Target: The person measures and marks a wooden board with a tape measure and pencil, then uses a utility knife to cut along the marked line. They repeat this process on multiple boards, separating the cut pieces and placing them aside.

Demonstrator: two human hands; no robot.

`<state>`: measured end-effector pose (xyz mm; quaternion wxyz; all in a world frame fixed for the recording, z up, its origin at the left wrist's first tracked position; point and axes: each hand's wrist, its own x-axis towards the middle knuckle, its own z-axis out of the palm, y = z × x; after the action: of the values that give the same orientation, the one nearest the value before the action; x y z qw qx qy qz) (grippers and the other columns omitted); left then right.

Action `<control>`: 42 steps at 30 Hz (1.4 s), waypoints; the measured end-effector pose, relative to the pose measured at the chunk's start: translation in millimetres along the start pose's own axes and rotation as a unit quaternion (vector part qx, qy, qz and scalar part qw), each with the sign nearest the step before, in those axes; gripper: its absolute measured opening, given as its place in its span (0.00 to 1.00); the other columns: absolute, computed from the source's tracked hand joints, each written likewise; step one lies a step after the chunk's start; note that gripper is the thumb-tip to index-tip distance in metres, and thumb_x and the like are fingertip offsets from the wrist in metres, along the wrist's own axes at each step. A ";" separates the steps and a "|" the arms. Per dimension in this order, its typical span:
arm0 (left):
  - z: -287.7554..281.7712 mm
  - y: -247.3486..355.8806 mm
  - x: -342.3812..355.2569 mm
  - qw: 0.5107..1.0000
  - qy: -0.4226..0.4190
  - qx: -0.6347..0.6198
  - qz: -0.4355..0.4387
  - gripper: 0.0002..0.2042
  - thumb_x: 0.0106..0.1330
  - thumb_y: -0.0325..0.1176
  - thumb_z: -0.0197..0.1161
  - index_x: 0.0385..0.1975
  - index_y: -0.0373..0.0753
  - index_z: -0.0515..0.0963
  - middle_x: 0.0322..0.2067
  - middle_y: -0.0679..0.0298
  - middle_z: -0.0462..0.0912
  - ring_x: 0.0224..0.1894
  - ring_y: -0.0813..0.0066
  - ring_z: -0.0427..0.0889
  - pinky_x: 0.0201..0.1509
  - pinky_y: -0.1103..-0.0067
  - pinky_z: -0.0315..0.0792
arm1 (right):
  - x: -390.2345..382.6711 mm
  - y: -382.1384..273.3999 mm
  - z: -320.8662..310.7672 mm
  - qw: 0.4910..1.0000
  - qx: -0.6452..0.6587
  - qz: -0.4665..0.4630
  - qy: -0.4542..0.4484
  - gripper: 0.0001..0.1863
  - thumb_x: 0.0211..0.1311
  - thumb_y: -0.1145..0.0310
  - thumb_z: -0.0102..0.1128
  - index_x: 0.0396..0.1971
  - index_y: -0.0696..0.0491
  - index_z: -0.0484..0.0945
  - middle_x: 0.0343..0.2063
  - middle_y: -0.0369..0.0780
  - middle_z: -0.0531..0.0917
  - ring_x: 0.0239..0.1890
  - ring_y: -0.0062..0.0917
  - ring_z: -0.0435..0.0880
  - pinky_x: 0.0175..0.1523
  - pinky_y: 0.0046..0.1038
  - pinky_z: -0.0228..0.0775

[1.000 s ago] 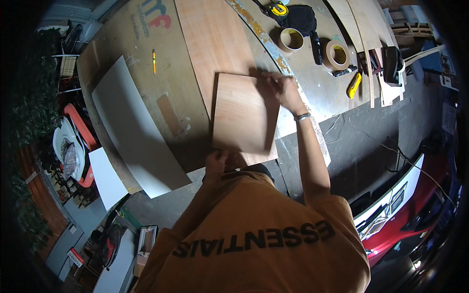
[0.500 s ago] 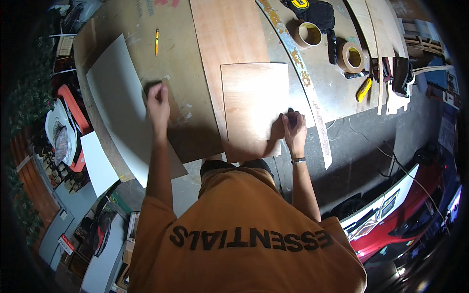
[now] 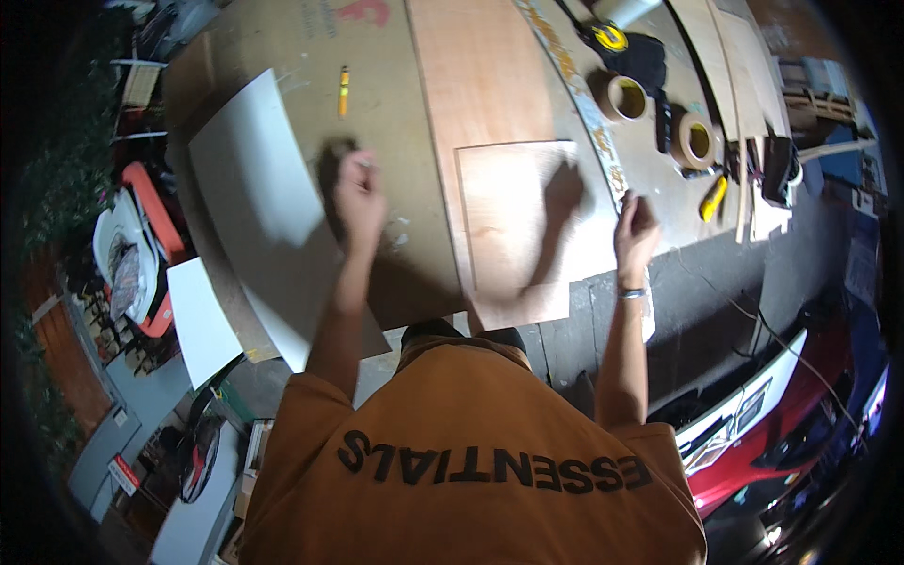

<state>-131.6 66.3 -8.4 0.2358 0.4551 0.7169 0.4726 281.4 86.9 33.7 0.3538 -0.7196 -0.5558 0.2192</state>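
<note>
My left hand (image 3: 361, 196) hovers over the brown tabletop (image 3: 403, 169), just right of a large white sheet (image 3: 247, 179). Its fingers are curled and blurred, and I cannot make out anything between them. Closed too, my right hand (image 3: 637, 234) is over a long narrow strip (image 3: 595, 122) with flaking paint. Whether it grips the strip or something small is hidden. Between my hands a smaller rectangular thin wooden panel (image 3: 504, 212) lies over a long plywood board (image 3: 471, 66). The shadow of my right hand falls across the panel.
A yellow-orange pen (image 3: 344, 91) lies beyond my left hand. Two tape rolls (image 3: 625, 98), a yellow tape measure (image 3: 610, 38), a black cloth item (image 3: 642, 60) and a yellow utility knife (image 3: 713, 199) are at right. A cable (image 3: 767, 325) hangs past the table edge.
My right hand has moved right, off the wooden panel's edge to over the painted strip. My left hand has shifted slightly right. The whole view has shifted a little.
</note>
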 end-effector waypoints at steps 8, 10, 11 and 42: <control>-16.5 50.5 -142.0 0.938 -0.315 0.032 -0.140 0.10 0.72 0.37 0.63 0.47 0.42 0.80 0.25 0.61 0.81 0.24 0.69 0.78 0.29 0.75 0.73 | 271.2 8.4 108.4 0.903 -0.350 -0.247 -0.020 0.29 0.66 0.57 0.62 0.65 0.48 0.69 0.51 0.53 0.81 0.50 0.54 0.80 0.55 0.50 0.73; -21.4 52.0 -155.2 0.961 -0.276 -0.019 -0.025 0.11 0.71 0.38 0.64 0.48 0.42 0.80 0.26 0.62 0.82 0.26 0.67 0.80 0.32 0.73 0.74 | 314.4 27.3 132.2 0.874 -0.366 -0.281 -0.151 0.30 0.67 0.54 0.59 0.68 0.41 0.68 0.58 0.53 0.78 0.54 0.54 0.79 0.58 0.50 0.73; -23.4 51.3 -159.6 0.957 -0.284 -0.037 -0.055 0.12 0.71 0.39 0.64 0.48 0.42 0.80 0.26 0.63 0.81 0.27 0.69 0.80 0.33 0.73 0.74 | 329.9 36.4 139.0 0.871 -0.351 -0.314 -0.141 0.30 0.67 0.53 0.59 0.68 0.40 0.68 0.58 0.53 0.78 0.55 0.54 0.78 0.59 0.50 0.72; -170.3 -48.5 -140.6 0.840 -0.057 -0.455 -0.290 0.39 0.64 0.49 0.71 0.70 0.37 0.62 0.55 0.58 0.75 0.58 0.70 0.74 0.63 0.71 0.68 | 28.6 -253.1 389.7 0.912 -0.205 -0.254 -0.250 0.30 0.66 0.42 0.63 0.33 0.61 0.80 0.25 0.53 0.84 0.32 0.46 0.87 0.40 0.42 0.76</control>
<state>-216.6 -142.4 10.7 0.5828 0.0937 0.5063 0.6287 -149.9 251.1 -28.2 0.0918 -0.5326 -0.8228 0.1757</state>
